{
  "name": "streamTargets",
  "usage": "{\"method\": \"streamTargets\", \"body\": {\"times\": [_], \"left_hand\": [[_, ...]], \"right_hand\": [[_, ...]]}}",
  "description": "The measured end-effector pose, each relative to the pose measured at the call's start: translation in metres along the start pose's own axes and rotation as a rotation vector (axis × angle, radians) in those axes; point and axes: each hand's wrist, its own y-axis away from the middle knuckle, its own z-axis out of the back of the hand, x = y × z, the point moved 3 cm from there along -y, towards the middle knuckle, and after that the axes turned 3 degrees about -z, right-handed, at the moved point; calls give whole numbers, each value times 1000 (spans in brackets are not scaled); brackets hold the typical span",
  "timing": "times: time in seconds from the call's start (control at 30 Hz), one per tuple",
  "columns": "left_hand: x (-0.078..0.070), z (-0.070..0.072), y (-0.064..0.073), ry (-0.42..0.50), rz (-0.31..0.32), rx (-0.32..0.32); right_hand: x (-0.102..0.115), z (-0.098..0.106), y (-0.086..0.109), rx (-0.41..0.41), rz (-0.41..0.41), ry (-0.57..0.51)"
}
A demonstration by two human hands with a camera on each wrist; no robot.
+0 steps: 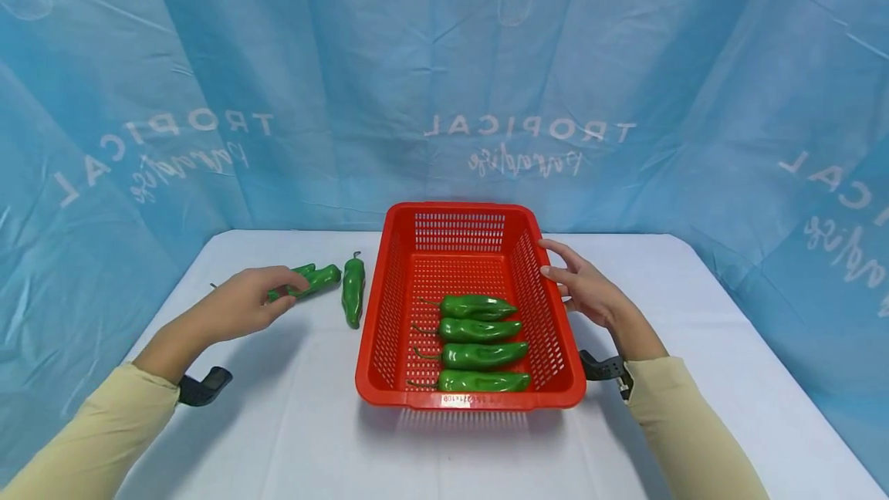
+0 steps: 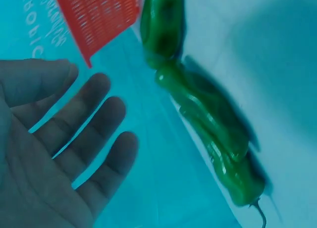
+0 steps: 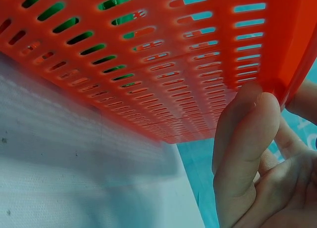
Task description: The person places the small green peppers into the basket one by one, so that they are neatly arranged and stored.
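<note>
My left hand (image 1: 239, 301) hovers over two green peppers (image 1: 322, 279) on the left of the table, overlapping them in the head view. Its fingers are spread and hold nothing; the left wrist view shows those peppers (image 2: 210, 112) lying together, apart from the fingertips. One more green pepper (image 1: 353, 292) lies lengthwise between them and the red plastic basket (image 1: 468, 400). My right hand (image 1: 590, 292) grips the basket's right rim, fingers bent around its edge. Several green peppers (image 1: 485, 355) lie in a row in the front half of the basket, stems pointing left.
A white cloth covers the table (image 1: 312, 423). Blue printed curtains (image 1: 347, 83) hang behind it and at both sides. The basket's slotted walls stand high around the peppers inside. Each wrist wears a black strap (image 1: 204, 386).
</note>
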Motion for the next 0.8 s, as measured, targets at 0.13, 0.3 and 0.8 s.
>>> {"method": "streamTargets", "body": {"times": [0.13,0.3,0.8], "left_hand": [[-6,-14,-14,-203,-140,-89],[-12,-28,-34,-467,-293,-163],[1,-57,-70,-642,-420,-29]], "right_hand": [[-1,1,2,-12,0,6],[-1,0,1,-12,0,2],[-1,-1,2,-15,-12,1]]}}
